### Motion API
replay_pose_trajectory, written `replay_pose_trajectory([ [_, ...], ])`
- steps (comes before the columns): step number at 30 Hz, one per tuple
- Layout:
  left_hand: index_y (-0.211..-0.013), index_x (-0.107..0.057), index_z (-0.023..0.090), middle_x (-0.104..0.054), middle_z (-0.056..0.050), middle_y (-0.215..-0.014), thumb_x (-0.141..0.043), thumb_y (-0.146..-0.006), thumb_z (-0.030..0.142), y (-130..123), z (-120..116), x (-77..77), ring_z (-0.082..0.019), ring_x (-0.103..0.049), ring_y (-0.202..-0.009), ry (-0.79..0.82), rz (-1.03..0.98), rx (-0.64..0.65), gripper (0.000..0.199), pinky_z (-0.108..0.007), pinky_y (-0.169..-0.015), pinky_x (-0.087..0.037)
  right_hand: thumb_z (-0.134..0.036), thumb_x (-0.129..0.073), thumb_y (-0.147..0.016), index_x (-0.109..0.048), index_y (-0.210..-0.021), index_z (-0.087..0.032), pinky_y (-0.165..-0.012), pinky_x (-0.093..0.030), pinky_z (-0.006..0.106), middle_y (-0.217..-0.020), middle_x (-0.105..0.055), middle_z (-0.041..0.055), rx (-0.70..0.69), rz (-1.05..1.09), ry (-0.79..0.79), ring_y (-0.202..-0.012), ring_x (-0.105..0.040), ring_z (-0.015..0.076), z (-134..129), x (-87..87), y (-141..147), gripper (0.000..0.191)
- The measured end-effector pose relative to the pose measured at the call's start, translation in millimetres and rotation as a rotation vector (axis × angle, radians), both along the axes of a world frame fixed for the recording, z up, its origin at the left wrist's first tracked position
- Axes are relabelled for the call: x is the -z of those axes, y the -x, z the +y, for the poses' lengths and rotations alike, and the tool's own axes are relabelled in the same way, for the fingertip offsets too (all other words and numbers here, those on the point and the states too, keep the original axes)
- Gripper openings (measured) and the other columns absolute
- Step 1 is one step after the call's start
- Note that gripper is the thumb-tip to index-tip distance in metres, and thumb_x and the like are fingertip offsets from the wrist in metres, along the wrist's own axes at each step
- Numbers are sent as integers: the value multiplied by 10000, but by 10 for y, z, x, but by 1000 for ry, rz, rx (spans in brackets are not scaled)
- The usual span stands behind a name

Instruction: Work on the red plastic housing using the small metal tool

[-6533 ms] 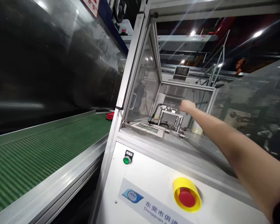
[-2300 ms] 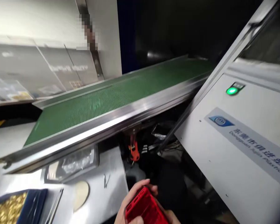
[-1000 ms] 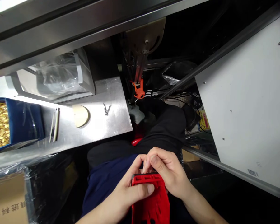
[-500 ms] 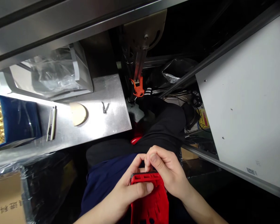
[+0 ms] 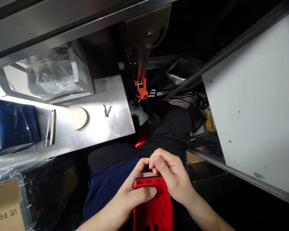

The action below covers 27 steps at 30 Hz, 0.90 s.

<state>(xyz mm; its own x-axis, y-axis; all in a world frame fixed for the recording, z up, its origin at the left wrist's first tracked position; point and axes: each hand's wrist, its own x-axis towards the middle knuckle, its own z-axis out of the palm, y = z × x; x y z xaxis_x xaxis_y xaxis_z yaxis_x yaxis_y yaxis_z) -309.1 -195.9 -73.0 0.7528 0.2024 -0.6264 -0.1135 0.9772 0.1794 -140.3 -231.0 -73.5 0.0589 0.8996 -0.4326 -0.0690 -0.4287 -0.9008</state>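
Observation:
My left hand (image 5: 137,191) is closed around a red plastic shell (image 5: 156,210), its thumb laid inside the shell's hollow near the far end. The shell has ribs inside and a black strip along its far edge. My right hand (image 5: 173,178) is at the shell's far right corner with its fingers curled and thumb and forefinger pressed together. Its fingertips meet those of my left hand just beyond the black edge. Whatever the right fingers pinch, if anything, is hidden. Both hands are above my lap.
On the metal bench (image 5: 110,128) lie a small clipper-like tool (image 5: 107,110), a pale half-round block (image 5: 79,117) and a knife-like tool (image 5: 50,127). A blue bin (image 5: 18,123) holds gold-coloured parts. An orange air gun (image 5: 142,89) hangs ahead. A white panel (image 5: 255,106) stands right.
The view has shifted slightly, so the bench things appear a little further left. Both hands keep nearly the same pose on the red shell.

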Motion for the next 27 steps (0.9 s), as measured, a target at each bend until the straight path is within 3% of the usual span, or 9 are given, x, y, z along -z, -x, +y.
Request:
replay_pose_trajectory([
  [5,-1126,-608,270,-581,33,-942,-858,-798,297,2,5,8,-162,-607,-928,-35,22,-1,414,-269,-877,-464,-402,-517,-1066,-669,-863,-198,-668,-495,242,-772,-689,12,-31,107,23,-703,-644,133,8,4,-3,325],
  [11,-1159,-585,281,-660,26,-936,-849,-819,296,-3,18,-5,-138,-602,-856,17,-7,7,431,-272,-868,-463,-388,-532,-1062,-638,-807,-199,-610,-423,210,-701,-588,-26,6,-34,-6,-637,-538,93,11,9,8,335],
  [16,-1083,-638,269,-576,51,-895,-893,-770,278,-4,26,-16,-121,-578,-846,8,35,-27,404,-228,-827,-451,-400,-513,-1069,-692,-880,-198,-662,-487,224,-759,-669,1,-13,68,29,-693,-631,118,15,-2,16,330],
  [24,-1237,-555,289,-668,6,-947,-806,-846,254,-9,6,-1,-192,-665,-888,33,-12,-24,466,-369,-942,-482,-368,-521,-1068,-637,-811,-200,-639,-433,202,-693,-561,-38,78,-107,2,-653,-546,90,1,-3,39,328],
  [27,-1262,-560,310,-664,32,-913,-843,-810,226,-3,6,11,-160,-664,-877,47,19,-55,540,-303,-920,-485,-368,-502,-1075,-666,-853,-201,-670,-459,206,-728,-623,-25,66,-58,6,-686,-593,99,6,-9,40,323],
])
